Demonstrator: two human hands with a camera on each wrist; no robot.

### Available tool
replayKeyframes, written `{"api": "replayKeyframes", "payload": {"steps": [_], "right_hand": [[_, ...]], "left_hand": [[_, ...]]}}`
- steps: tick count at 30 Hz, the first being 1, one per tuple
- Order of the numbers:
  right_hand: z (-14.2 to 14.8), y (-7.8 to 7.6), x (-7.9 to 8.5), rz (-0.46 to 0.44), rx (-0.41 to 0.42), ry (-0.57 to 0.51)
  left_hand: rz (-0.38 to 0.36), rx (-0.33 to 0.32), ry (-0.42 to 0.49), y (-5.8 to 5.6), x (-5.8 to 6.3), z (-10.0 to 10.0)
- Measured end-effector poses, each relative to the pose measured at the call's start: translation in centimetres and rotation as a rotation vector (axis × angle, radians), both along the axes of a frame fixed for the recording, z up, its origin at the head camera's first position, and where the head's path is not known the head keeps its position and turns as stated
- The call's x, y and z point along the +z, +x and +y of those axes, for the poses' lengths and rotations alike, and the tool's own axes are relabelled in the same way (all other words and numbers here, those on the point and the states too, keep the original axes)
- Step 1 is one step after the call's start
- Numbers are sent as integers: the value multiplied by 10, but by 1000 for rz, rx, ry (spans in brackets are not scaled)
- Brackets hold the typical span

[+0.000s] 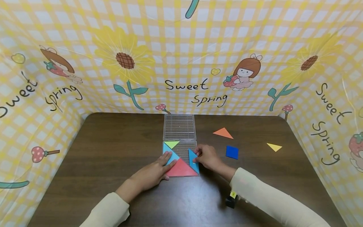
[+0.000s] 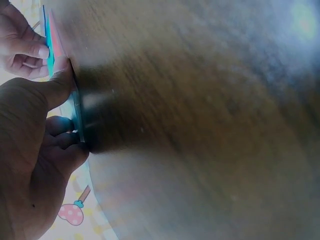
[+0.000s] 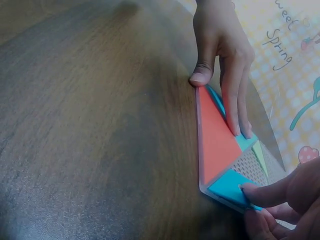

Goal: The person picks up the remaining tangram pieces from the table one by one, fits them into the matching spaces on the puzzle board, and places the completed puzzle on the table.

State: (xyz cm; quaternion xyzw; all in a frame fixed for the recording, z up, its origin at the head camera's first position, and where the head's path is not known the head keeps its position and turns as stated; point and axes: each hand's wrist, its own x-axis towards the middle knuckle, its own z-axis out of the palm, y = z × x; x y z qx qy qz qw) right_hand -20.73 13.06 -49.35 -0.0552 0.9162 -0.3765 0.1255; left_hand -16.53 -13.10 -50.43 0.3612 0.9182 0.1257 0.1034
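Note:
A clear tangram case with its lid folded back holds several pieces; the bare dotted part of its base (image 1: pixel 183 149) shows in the middle. My left hand (image 1: pixel 154 171) presses straight fingers on the large light-blue triangle (image 1: pixel 173 153), its thumb at the front edge. Beside that triangle lies a large red triangle (image 1: pixel 182 168), with a small green triangle (image 1: pixel 171 144) at the back corner. My right hand (image 1: pixel 209 157) pinches a blue parallelogram (image 3: pixel 227 186) between thumb and fingers at the case's right side. One end of the parallelogram meets the red triangle's right corner.
Right of the case lie an orange triangle (image 1: pixel 223 133), a dark blue square (image 1: pixel 232 152) and a small yellow triangle (image 1: pixel 274 147). The dotted lid (image 1: pixel 179 127) lies flat behind the base. Checked cloth (image 1: pixel 181 56) surrounds the brown table (image 1: pixel 127 135) on three sides.

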Motion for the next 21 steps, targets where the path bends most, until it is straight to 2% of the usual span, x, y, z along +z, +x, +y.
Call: {"api": "replayKeyframes", "payload": {"steps": [5,13,21], "right_hand": [[1,1,-3,19,-8,-12],[-1,5,-6,102,-22,0],[-2,7,-8,134,-16,11]], "left_hand": [[1,-6,-2,0,1,0],[0,2,-5,0,1,1],[17,-3,0,0,-1,0]]}}
